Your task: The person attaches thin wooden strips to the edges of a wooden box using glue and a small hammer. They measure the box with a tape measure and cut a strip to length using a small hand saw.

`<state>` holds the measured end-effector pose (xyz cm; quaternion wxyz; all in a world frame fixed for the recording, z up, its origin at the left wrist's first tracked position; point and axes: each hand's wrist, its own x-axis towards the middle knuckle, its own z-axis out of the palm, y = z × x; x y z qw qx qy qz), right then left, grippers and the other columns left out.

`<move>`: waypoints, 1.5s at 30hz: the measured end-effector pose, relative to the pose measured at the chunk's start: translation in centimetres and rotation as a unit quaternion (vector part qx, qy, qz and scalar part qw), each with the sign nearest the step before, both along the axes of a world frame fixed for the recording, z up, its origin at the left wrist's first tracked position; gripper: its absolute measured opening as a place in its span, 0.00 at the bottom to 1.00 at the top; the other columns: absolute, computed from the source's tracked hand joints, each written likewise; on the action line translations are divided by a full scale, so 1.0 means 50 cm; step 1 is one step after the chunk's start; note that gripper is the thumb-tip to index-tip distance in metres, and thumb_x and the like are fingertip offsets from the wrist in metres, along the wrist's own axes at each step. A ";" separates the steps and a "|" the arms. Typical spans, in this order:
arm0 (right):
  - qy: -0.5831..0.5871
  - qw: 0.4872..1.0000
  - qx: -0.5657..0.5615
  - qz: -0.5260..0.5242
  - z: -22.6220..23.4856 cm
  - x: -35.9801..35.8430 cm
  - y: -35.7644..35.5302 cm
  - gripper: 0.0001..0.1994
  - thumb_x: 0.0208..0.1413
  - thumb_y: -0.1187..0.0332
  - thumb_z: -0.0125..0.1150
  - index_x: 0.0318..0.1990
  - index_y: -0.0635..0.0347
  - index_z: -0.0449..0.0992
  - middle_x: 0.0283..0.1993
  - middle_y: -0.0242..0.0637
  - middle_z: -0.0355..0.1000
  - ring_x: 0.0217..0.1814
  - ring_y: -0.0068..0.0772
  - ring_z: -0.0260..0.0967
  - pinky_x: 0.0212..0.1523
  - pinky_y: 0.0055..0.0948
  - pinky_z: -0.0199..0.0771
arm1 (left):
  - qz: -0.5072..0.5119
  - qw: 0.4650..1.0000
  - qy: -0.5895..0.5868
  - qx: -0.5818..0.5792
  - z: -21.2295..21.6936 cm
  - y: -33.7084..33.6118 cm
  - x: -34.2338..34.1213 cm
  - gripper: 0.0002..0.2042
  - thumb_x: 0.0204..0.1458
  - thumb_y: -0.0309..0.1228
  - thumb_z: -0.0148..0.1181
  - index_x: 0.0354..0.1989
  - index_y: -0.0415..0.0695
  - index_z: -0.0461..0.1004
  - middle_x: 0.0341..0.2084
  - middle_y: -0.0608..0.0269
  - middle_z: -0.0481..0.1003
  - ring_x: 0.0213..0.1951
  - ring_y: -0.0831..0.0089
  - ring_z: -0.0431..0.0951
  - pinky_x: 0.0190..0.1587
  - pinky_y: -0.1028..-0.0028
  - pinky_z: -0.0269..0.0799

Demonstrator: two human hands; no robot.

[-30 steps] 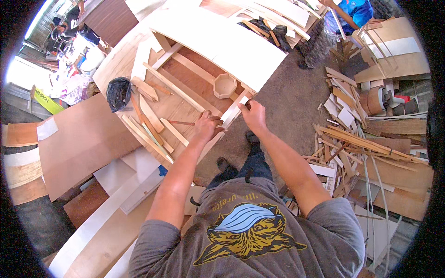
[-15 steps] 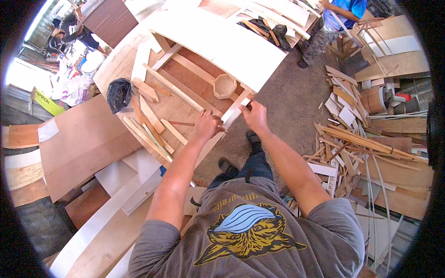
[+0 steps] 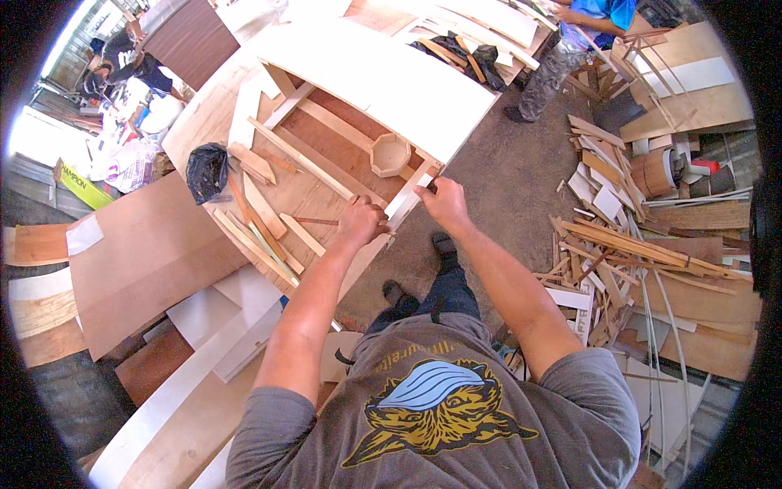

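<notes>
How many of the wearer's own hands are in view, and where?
2: the left hand at the lower end of the white strip, the right hand near its upper end. Some fingertips are hidden.

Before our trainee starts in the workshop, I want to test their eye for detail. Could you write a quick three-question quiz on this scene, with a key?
1. What is the outline of the small wooden dish-like piece?
A) Triangular
B) Octagonal
C) Square

2. True or false: the black plastic bag lies to the left of the person's left hand.

3. What colour is the strip that runs between the left hand and the right hand?

Key: 1. B; 2. True; 3. White.
</notes>
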<state>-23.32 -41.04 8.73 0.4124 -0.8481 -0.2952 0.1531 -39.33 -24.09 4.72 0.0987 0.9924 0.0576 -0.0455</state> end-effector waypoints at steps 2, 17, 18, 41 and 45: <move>-0.029 0.999 -0.016 0.002 -0.002 0.001 0.003 0.19 0.52 0.56 0.71 0.36 0.68 0.80 0.32 0.59 0.77 0.37 0.62 0.78 0.39 0.50 0.78 | -0.001 1.000 -0.006 -0.002 -0.002 0.000 0.000 0.14 0.43 0.46 0.72 0.37 0.56 0.87 0.38 0.74 0.83 0.49 0.69 0.74 0.57 0.66 0.67; 0.000 1.000 0.001 -0.008 -0.004 -0.007 0.013 0.20 0.53 0.56 0.71 0.37 0.68 0.79 0.30 0.59 0.76 0.35 0.62 0.77 0.35 0.50 0.76 | 0.007 1.000 0.000 -0.015 -0.005 0.003 0.000 0.14 0.42 0.45 0.72 0.37 0.56 0.86 0.39 0.76 0.82 0.51 0.68 0.74 0.59 0.67 0.65; 0.000 1.000 0.001 -0.007 -0.002 -0.007 0.014 0.20 0.53 0.56 0.71 0.37 0.68 0.79 0.30 0.59 0.76 0.35 0.62 0.77 0.35 0.50 0.76 | 0.005 1.000 0.006 -0.017 -0.004 0.004 0.001 0.14 0.42 0.45 0.72 0.37 0.56 0.86 0.39 0.76 0.82 0.50 0.68 0.74 0.59 0.67 0.65; -0.006 0.999 0.032 -0.011 -0.017 -0.011 0.007 0.19 0.56 0.56 0.69 0.35 0.69 0.79 0.30 0.59 0.76 0.36 0.63 0.77 0.36 0.50 0.74 | 0.001 1.000 -0.007 0.024 -0.006 0.000 -0.002 0.16 0.41 0.50 0.71 0.35 0.56 0.86 0.36 0.76 0.83 0.48 0.71 0.75 0.55 0.67 0.70; -0.022 0.999 0.031 -0.004 -0.032 -0.005 0.005 0.19 0.56 0.56 0.69 0.35 0.69 0.79 0.30 0.59 0.76 0.37 0.63 0.77 0.36 0.50 0.74 | 0.002 1.000 -0.013 0.020 0.000 -0.002 -0.003 0.16 0.40 0.49 0.72 0.35 0.56 0.86 0.36 0.77 0.83 0.48 0.71 0.75 0.54 0.67 0.71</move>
